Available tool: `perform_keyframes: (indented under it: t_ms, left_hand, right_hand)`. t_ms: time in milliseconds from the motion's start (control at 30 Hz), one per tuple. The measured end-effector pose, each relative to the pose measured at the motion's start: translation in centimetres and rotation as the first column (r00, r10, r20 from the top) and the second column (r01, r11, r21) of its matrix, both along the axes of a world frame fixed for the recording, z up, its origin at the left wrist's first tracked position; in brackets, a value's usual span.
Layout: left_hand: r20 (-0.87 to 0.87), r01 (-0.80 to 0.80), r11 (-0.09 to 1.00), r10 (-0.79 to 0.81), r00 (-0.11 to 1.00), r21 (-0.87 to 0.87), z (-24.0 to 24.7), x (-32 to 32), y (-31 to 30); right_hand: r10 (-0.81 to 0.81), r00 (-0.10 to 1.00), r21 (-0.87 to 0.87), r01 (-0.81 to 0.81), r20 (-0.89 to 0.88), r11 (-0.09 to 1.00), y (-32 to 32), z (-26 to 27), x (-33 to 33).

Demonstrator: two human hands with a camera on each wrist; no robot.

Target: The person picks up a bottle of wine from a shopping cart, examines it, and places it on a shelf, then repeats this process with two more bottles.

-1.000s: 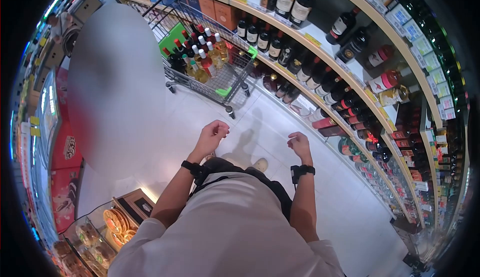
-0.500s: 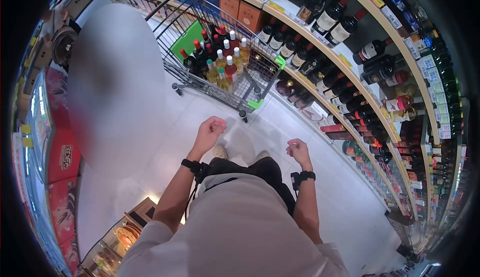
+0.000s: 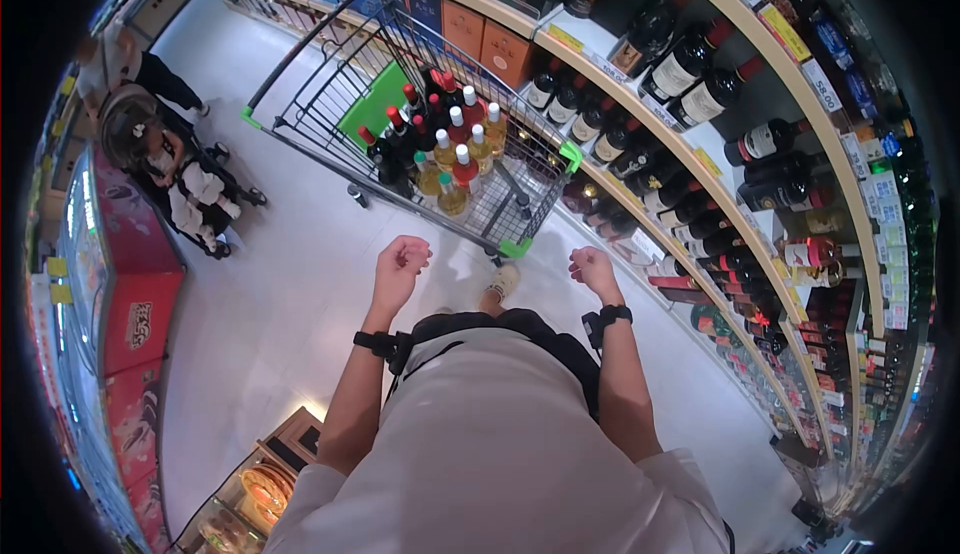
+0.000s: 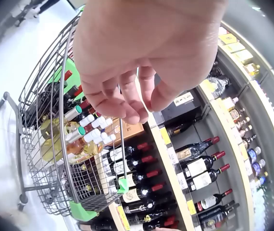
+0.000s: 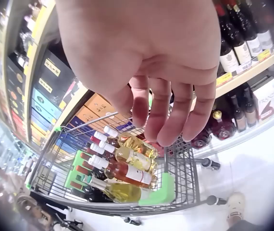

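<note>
In the head view my left hand [image 3: 400, 259] and right hand [image 3: 592, 269] hang in front of my body, fingers loosely curled around nothing. A wire shopping cart [image 3: 513, 247] with green corners stands just ahead, its near corner between the hands. Inside it, several wine bottles [image 3: 462, 166] stand upright in a cluster, with red, white and green tops. The left wrist view has the left hand [image 4: 146, 53] overlapping the cart [image 4: 84, 211] and wine shelves. In the right wrist view the right hand [image 5: 146, 57] hangs over the cart's near end, its bottles [image 5: 127, 171] below.
Curved shelves [image 3: 690, 154] packed with wine bottles and price tags run along the right. At the left, a person [image 3: 125, 59] stands by a stroller [image 3: 150, 159] with a child in it. A red freezer case [image 3: 130, 314] is nearer, and a lit food display [image 3: 262, 489] is at lower left.
The cart with its bottles now appears closer and further right. Both hands have shifted slightly and stay loosely curled. A grey blur at the left is gone, and the stroller shows there.
</note>
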State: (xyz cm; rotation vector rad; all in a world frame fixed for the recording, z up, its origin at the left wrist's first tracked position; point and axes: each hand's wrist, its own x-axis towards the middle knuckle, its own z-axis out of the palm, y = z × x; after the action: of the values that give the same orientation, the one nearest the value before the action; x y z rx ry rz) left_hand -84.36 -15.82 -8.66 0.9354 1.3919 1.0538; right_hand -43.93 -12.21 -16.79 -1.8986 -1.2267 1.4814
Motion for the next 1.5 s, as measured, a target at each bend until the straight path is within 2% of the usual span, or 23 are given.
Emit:
perform_keyframes:
  t_ms: [200,300,500,600,733,833,867,1000,1100,1133,1200,1300,1333,1367,1400,1500]
  left_hand:
    - [-0.063,0.004,1.000,-0.005,0.998,-0.020,-0.6,0.3,3.7]
    - [-0.059,-0.019,0.999,0.017,0.998,-0.036,0.1,0.2,5.6]
    - [-0.033,0.056,0.998,-0.057,0.998,-0.033,-1.2,-1.3,11.1]
    - [0.027,0.127,0.991,-0.126,0.992,-0.046,-2.0,-2.3,14.8]
    - [0.059,0.236,0.971,-0.233,0.971,-0.040,-2.8,-5.1,20.0]
    - [0.058,0.279,0.960,-0.277,0.959,-0.035,-3.1,-7.8,23.5]
    - [0.081,0.286,0.956,-0.281,0.956,-0.064,-2.8,-8.6,24.6]
    - [0.091,0.288,0.953,-0.280,0.956,-0.092,-4.3,-11.7,27.8]
    - [0.093,0.272,0.957,-0.263,0.960,-0.103,-4.5,-13.8,28.6]
    - [0.033,0.269,0.958,-0.267,0.963,-0.104,-4.3,-14.4,28.6]
    - [0.092,0.262,0.960,-0.253,0.963,-0.103,-4.0,-15.3,28.6]
    - [0.101,0.236,0.964,-0.225,0.969,-0.125,-3.9,-16.7,28.0]
    - [0.098,0.229,0.964,-0.217,0.971,-0.133,-4.2,-17.2,27.5]
    - [0.084,0.233,0.962,-0.223,0.971,-0.142,-4.4,-18.1,27.7]
    - [0.013,0.217,0.958,-0.218,0.976,-0.186,-3.5,-18.1,27.7]
    - [-0.016,0.224,0.951,-0.233,0.972,-0.211,-3.9,-19.3,27.2]
  right_hand:
    - [0.076,0.997,0.058,-0.074,-0.030,0.996,8.5,-1.7,-0.9]
    - [0.144,0.989,0.018,-0.144,0.017,0.989,10.1,-2.1,-1.5]
    - [0.093,0.995,-0.083,-0.095,-0.023,0.992,11.6,-2.0,-4.5]
    - [0.085,0.995,-0.076,-0.089,-0.050,0.993,12.5,-3.3,-6.1]
    - [0.122,0.987,-0.119,-0.109,0.108,0.987,15.6,-3.1,-9.2]
    - [0.048,0.999,-0.074,-0.046,0.016,0.996,18.1,-6.2,-11.8]
    - [0.019,0.999,-0.113,-0.014,0.043,0.994,19.2,-6.3,-12.6]
    - [0.043,0.960,-0.019,-0.040,0.277,0.999,23.6,-9.0,-15.0]
    - [-0.021,0.924,0.039,0.007,0.381,0.999,26.3,-8.9,-17.4]
    - [-0.060,0.917,0.048,0.045,0.393,0.998,27.5,-8.5,-18.1]
    - [-0.085,0.901,0.032,0.078,0.425,0.996,29.8,-6.7,-19.4]
    - [-0.152,0.892,0.127,0.107,0.425,0.986,32.3,-9.7,-19.5]
    - [-0.171,0.889,0.118,0.133,0.425,0.984,33.1,-12.4,-18.9]
    - [-0.116,0.908,0.142,0.063,0.402,0.988,34.3,-13.5,-19.0]
    - [-0.139,0.918,0.135,0.095,0.372,0.986,34.9,-13.8,-19.5]
    - [-0.138,0.931,0.104,0.109,0.337,0.989,35.5,-13.9,-20.3]
